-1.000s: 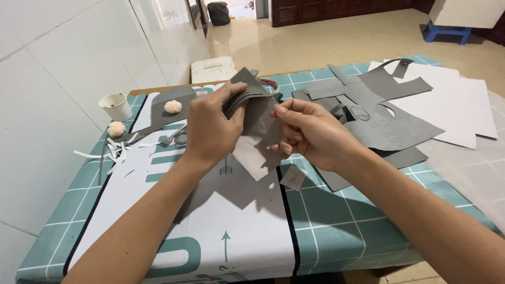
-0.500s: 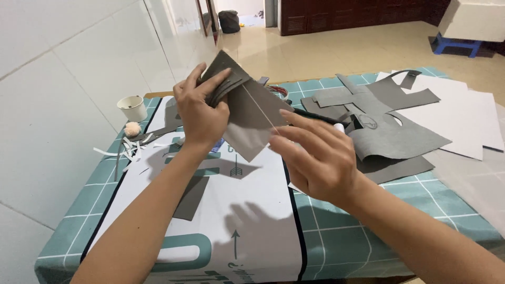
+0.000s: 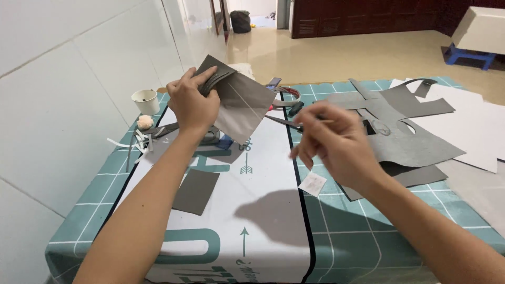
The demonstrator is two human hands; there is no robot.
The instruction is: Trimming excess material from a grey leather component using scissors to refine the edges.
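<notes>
two hands are up over the table [image 3: 94, 210]: your left hand [image 3: 193, 102] is clenched around a folded bundle of grey sheet [image 3: 239, 102], gripping it at its upper left corner where several layers stack into thick edges, and holding it raised above the white mat [image 3: 252, 210] with the loose flap hanging down to the right. your right hand [image 3: 336, 144] sits lower and nearer you, fingers curled, with thumb and forefinger pinching what looks like a thin stick or needle [image 3: 325, 121]; it is too fine and blurred to name for sure.

the grey sheet looks light, limp and felt-like or leathery, so it should bend and sag rather than stay flat. the stacked corner you already grip seems the firmest place to hold it; the single-layer flap would likely flop.

more cut grey pieces [image 3: 405, 131] lie spread to the right on the table, and a small dark rectangle [image 3: 195, 191] lies flat on the mat below your left forearm. a little white scrap [image 3: 312, 184] rests just under your right hand. a small white cup [image 3: 145, 101] stands by the wall. things behind the bundle, near the scissors-like handles [image 3: 289, 97], are mostly hidden.
</notes>
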